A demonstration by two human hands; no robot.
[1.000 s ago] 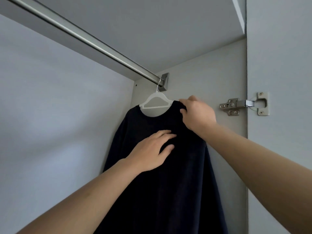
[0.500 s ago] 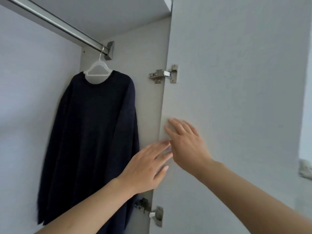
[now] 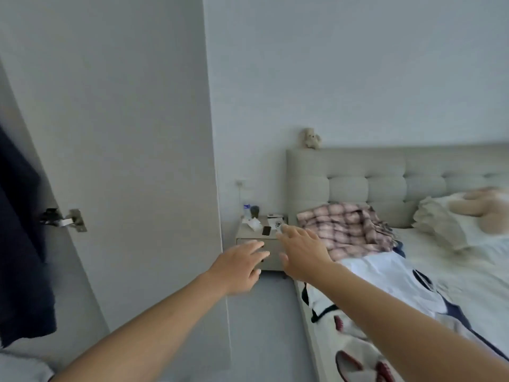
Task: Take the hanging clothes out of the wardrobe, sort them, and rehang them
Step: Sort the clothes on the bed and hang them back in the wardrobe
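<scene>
Clothes (image 3: pixel 345 230) lie heaped on the bed (image 3: pixel 454 271); both hands, left (image 3: pixel 238 267) and right (image 3: pixel 301 253), reach out spread, holding nothing.

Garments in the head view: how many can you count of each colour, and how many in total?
Dark navy, hanging in the wardrobe: 1
Pink plaid, lying on the bed: 1
White with dark trim, lying on the bed: 1
Total: 3
More garments may lie at the lower edge; the picture is too blurred to tell.
</scene>
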